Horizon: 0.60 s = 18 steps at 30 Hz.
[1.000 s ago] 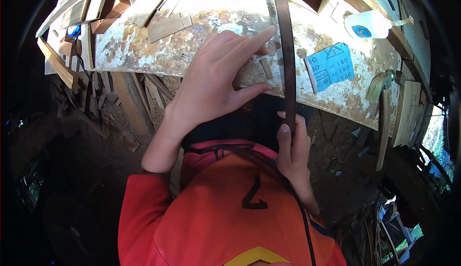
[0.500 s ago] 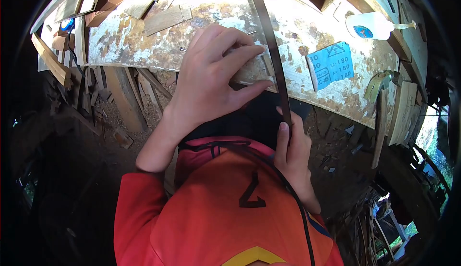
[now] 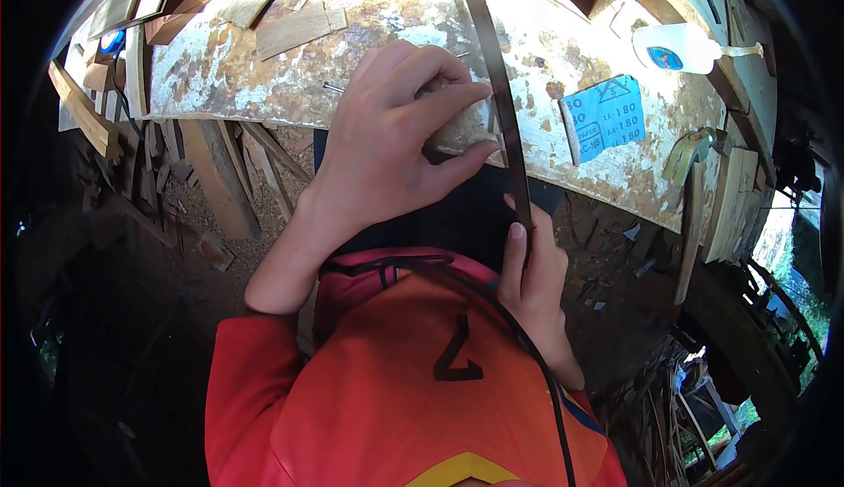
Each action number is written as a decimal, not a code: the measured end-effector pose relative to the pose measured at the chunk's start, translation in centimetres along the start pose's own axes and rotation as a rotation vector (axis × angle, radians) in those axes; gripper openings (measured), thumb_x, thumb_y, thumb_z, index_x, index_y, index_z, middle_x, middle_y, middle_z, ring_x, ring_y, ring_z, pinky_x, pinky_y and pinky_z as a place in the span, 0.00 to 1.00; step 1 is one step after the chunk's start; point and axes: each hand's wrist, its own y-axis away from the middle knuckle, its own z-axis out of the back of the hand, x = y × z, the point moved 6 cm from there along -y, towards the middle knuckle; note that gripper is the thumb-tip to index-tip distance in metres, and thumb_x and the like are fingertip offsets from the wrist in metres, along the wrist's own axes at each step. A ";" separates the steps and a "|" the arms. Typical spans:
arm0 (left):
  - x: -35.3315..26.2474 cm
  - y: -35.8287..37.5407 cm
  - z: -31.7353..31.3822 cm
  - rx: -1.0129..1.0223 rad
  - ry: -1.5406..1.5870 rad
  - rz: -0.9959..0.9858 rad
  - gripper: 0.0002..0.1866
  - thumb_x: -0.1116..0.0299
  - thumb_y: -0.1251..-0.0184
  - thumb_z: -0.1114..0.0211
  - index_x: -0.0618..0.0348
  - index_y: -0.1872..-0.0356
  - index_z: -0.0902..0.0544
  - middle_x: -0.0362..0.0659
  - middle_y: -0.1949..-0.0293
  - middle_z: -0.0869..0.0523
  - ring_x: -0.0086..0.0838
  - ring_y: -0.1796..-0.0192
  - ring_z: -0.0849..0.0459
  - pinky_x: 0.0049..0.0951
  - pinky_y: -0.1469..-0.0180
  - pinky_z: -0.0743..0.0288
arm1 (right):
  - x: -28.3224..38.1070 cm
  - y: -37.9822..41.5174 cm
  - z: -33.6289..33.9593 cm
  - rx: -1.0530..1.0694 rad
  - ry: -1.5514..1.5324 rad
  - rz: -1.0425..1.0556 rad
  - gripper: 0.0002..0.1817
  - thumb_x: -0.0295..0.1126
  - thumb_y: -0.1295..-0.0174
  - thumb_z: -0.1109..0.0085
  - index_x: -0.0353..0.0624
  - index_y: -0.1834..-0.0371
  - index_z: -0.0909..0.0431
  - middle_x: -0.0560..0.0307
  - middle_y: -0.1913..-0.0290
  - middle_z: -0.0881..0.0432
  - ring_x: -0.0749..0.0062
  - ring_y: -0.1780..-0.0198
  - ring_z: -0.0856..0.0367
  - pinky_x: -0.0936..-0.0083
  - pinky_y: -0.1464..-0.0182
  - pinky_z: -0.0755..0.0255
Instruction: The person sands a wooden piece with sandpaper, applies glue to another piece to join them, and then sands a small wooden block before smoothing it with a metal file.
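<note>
My left hand (image 3: 396,127) is curled at the near edge of the worn, paint-spotted bench (image 3: 264,83). Its thumb and forefinger tips close round a small pale piece, mostly hidden by the fingers. Right beside those fingertips runs a long, thin dark strip (image 3: 499,74), slanting from the top of the view down over the bench edge. The strip's lower end is in my right hand (image 3: 534,263), with the thumb pressed along it, just off the bench.
Blue sandpaper (image 3: 607,119), a white bottle (image 3: 675,48) and a wooden-handled hammer (image 3: 692,214) are on the right. Thin wood pieces (image 3: 299,32) and a nail (image 3: 333,88) lie to the left. Offcuts (image 3: 220,179) stand below the bench.
The view has shifted slightly. My left thumb and forefinger remain beside the strip, and a little more of the pale piece shows between them. My right hand keeps its hold.
</note>
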 end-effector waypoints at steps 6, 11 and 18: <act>0.0 -0.5 -0.4 0.020 0.001 0.006 0.22 0.67 0.49 0.15 0.54 0.51 0.09 0.42 0.56 0.14 0.41 0.55 0.16 0.39 0.51 0.24 | -0.1 0.0 0.1 -0.009 -0.009 -0.026 0.18 0.21 0.21 0.48 0.33 0.31 0.24 0.41 0.63 0.12 0.51 0.72 0.10 0.62 0.69 0.21; -0.2 -0.7 -0.5 0.044 -0.010 0.012 0.21 0.64 0.52 0.12 0.55 0.56 0.10 0.42 0.58 0.15 0.41 0.56 0.17 0.39 0.54 0.25 | -0.3 0.0 0.1 -0.024 -0.012 -0.019 0.18 0.21 0.21 0.48 0.34 0.31 0.24 0.43 0.67 0.13 0.51 0.72 0.10 0.62 0.69 0.21; -0.3 -0.3 -0.9 -0.013 -0.027 -0.017 0.20 0.63 0.54 0.12 0.56 0.60 0.10 0.41 0.63 0.15 0.40 0.59 0.18 0.38 0.56 0.27 | -0.5 0.1 0.2 -0.022 -0.009 -0.025 0.18 0.21 0.21 0.48 0.34 0.31 0.24 0.42 0.67 0.14 0.51 0.72 0.10 0.62 0.69 0.21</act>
